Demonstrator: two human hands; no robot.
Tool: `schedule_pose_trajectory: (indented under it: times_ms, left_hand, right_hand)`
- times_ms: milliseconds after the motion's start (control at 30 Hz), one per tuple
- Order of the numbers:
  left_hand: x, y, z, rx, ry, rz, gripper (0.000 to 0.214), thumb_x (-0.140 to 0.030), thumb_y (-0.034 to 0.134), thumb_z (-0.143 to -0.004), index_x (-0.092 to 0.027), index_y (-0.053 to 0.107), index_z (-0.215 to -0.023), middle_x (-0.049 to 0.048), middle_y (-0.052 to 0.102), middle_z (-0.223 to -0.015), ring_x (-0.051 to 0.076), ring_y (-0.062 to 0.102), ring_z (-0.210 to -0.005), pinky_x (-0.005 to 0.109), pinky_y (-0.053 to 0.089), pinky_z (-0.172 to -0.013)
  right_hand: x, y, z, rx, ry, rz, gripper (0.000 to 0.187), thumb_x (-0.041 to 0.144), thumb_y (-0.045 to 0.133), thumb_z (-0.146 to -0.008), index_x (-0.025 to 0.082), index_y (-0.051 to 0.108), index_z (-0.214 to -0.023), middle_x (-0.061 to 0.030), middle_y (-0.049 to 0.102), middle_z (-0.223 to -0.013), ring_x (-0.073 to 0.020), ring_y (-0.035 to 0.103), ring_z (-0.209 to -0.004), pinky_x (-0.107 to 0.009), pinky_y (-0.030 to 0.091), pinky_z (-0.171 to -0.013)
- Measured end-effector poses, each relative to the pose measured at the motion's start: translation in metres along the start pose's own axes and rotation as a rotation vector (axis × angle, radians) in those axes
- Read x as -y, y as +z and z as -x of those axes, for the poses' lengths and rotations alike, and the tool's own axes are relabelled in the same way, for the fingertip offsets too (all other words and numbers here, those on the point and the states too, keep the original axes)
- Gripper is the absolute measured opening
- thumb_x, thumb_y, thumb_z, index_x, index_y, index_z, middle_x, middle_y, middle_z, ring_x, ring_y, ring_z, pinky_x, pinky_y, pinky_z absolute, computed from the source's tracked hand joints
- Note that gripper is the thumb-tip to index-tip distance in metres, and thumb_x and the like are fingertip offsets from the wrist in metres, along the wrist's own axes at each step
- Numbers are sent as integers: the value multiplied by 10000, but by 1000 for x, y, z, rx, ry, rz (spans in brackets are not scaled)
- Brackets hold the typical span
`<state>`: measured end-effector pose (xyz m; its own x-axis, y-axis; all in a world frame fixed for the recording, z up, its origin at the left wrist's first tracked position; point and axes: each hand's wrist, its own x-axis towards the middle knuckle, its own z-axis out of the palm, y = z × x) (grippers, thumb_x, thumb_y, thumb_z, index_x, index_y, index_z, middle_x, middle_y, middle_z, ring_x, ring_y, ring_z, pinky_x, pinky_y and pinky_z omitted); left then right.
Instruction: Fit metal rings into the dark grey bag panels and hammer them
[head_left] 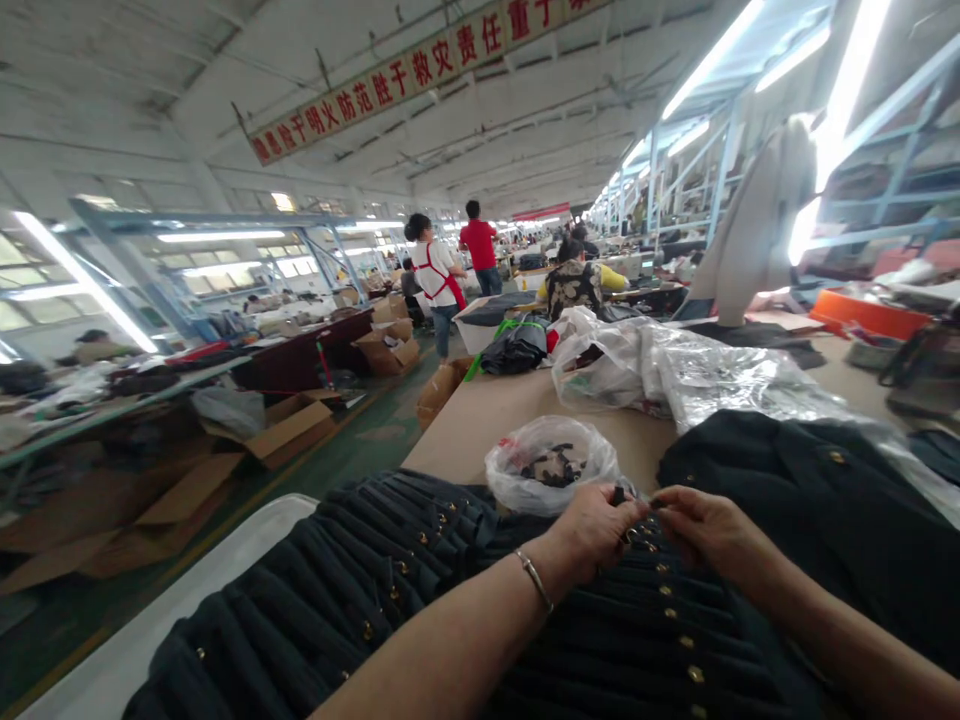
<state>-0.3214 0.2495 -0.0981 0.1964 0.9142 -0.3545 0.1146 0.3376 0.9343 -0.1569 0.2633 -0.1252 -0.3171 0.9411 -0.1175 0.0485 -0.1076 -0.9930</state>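
My left hand (596, 527) is closed in a pinch on a small black tab (618, 495), and a gold-coloured metal ring or clasp shows just below its fingers. Close beside it, my right hand (705, 522) pinches with thumb and forefinger at a small dark bit, too small to name. Under both hands lie rows of dark, folded fabric pieces (300, 590) with gold-coloured metal fittings (665, 590) along them. Just beyond the hands, a clear plastic bag (510, 480) stands with its mouth open, holding several small dark pieces (559, 463).
Dark fabric (757, 470) is heaped on the right, against crumpled clear plastic sheeting (750, 375). A black bundle (514, 345) sits farther along the brown tabletop (465, 430). An orange bin (870, 315) is at the right. Cardboard boxes (289, 430) line the left aisle; several people are ahead.
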Motion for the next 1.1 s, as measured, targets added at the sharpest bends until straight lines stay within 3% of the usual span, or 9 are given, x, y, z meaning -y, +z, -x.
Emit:
schedule_pose_trajectory:
  times_ms: [67, 167, 300, 500, 633, 733, 867, 1100]
  left_hand:
    - [-1, 3, 1, 11, 3, -102, 196, -360, 584, -760, -190, 497, -801, -88, 401, -512, 47, 374, -335, 145, 228, -298]
    - [-1, 6, -2, 10, 4, -186, 164, -338, 563, -778, -186, 503, -791, -87, 399, -496, 47, 362, -345, 145, 235, -307]
    - [1, 4, -9, 60, -31, -207, 161, -337, 568, -771, -193, 496, -782, -85, 403, -483, 55, 354, -340, 151, 214, -304]
    - [7, 2, -14, 125, -74, -289, 205, -377, 562, -765, -178, 514, -755, -69, 416, -479, 59, 357, -330, 164, 214, -309]
    - [11, 2, -18, 153, -24, -505, 215, -395, 479, -802, -185, 524, -787, -67, 412, -481, 75, 373, -354, 182, 245, -332]
    - [12, 3, -22, 129, 26, -660, 165, -330, 547, -748, -170, 542, -705, -57, 431, -472, 80, 388, -399, 193, 267, -372]
    - [10, 4, -28, 101, 85, -795, 145, -246, 620, -673, -148, 567, -581, -29, 495, -497, 94, 429, -490, 205, 307, -449]
    - [7, 7, -30, 94, 99, -950, 168, -284, 609, -698, -124, 663, -699, -11, 558, -539, 121, 495, -556, 218, 382, -556]
  right_hand:
    - [2, -2, 1, 22, -23, 130, 262, 412, 624, -695, 175, 643, -804, 63, 466, -423, -66, 357, -344, -200, 244, -346]
    - [5, -4, 0, 74, -49, 179, 255, 371, 600, -710, 169, 624, -864, 62, 517, -482, -64, 412, -366, -187, 289, -360]
    - [5, -7, -3, 143, 7, 150, 214, 354, 631, -682, 174, 551, -767, 60, 552, -543, -55, 429, -375, -176, 310, -359]
    - [-5, -10, -1, 103, -7, 253, 92, 251, 581, -682, 166, 577, -718, 73, 489, -461, -63, 420, -408, -176, 314, -403]
    - [-14, -12, -1, 93, -28, 347, 74, 245, 556, -685, 176, 572, -707, 75, 490, -472, -70, 414, -402, -192, 307, -408]
    - [-20, -15, -2, 90, 40, 523, 111, 272, 550, -697, 170, 574, -659, 58, 510, -506, -73, 416, -425, -198, 305, -419]
    - [-32, -21, -4, 89, -24, 761, 128, 205, 528, -709, 160, 647, -690, 26, 597, -619, -97, 512, -588, -195, 370, -543]
    - [-37, -21, -5, 91, -47, 843, 192, 106, 525, -660, 171, 686, -741, 22, 630, -659, -108, 549, -632, -204, 379, -599]
